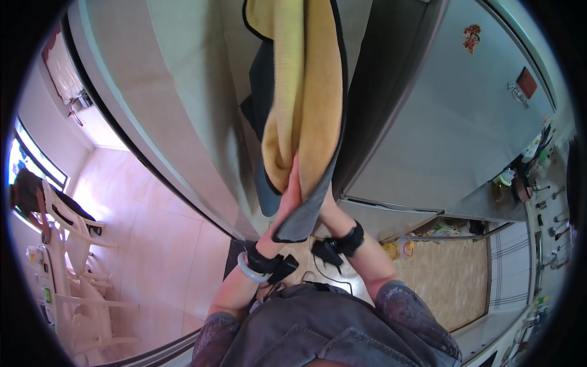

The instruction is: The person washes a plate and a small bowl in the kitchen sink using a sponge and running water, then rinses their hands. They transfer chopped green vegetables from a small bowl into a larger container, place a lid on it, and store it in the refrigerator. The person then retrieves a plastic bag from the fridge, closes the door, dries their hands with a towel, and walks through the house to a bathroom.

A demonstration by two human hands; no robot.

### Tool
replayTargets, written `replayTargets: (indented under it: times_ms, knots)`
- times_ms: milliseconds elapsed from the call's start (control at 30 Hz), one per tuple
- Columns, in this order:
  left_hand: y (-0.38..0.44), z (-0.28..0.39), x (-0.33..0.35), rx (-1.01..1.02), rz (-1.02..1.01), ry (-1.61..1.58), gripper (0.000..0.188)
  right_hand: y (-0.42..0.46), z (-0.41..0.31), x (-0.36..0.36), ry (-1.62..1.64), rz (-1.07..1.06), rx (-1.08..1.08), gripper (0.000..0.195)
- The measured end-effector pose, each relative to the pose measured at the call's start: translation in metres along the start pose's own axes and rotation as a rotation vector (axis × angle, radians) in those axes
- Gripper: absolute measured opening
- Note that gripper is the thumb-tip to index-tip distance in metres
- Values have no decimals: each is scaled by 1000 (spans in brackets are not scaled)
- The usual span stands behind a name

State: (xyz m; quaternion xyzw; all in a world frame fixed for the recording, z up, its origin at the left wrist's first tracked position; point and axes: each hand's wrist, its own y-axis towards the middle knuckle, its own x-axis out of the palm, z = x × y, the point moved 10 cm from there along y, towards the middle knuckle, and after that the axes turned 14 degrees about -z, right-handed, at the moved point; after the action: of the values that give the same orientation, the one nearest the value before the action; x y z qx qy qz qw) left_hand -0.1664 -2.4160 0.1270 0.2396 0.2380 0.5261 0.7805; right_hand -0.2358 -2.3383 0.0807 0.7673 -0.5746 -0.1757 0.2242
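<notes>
A towel (pixel 318 101), yellow on one face and grey on the other, with dark edging, hangs in front of me between a pale wall and the fridge. My left hand (pixel 291 190) lies in its folds, fingers extended and pointing up along the yellow side; the cloth hides part of them. Only the heel and wrist of my right hand (pixel 328 206) show, at the towel's right edge; its fingers are behind the cloth. A dark blue-grey cloth (pixel 267 197) hangs behind the towel. Black straps with small black devices are on both wrists, and a pale bangle (pixel 250 269) is on the left.
The grey fridge (pixel 412 137), with magnets on its door, stands at right. Beyond it are a counter with bottles (pixel 503 179) and hanging utensils. A brown mat (pixel 440 280) lies on the floor. White chairs (pixel 75 229) stand at left, past a dark-edged door frame.
</notes>
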Motion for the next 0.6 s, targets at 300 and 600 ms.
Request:
replayTargets:
  times_ms: [300, 600]
  knots:
    - [-107, -102, -53, -732, -93, 85, 27, -19, 53, -34, -283, -356, 127, 44]
    - [-370, -96, -61, -1129, 357, -106, 22, -360, 227, -25, -296, -1534, 871, 45]
